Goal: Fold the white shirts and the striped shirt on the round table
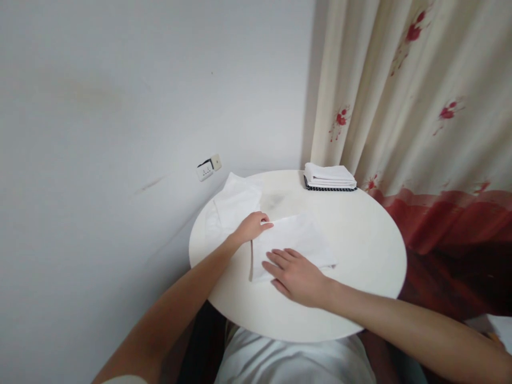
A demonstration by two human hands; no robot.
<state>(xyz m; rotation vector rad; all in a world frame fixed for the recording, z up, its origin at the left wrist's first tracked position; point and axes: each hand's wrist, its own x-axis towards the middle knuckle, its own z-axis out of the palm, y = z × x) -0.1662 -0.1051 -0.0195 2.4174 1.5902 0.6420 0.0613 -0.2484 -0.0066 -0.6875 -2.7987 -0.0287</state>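
A white cloth (298, 237) lies partly folded in the middle of a round white table (360, 250). My left hand (253, 226) pinches the cloth's upper left corner, fingers curled closed on it. My right hand (296, 274) lies flat on the cloth's near edge with its fingers stretched out, pressing it down. A second white cloth (234, 205) lies unfolded at the table's left rim, just beyond my left hand.
A neat stack of folded cloths (330, 177), white over a dark dotted one, sits at the table's far edge. A wall socket (208, 168) is on the grey wall behind. A cream curtain with red flowers (420, 106) hangs at the right.
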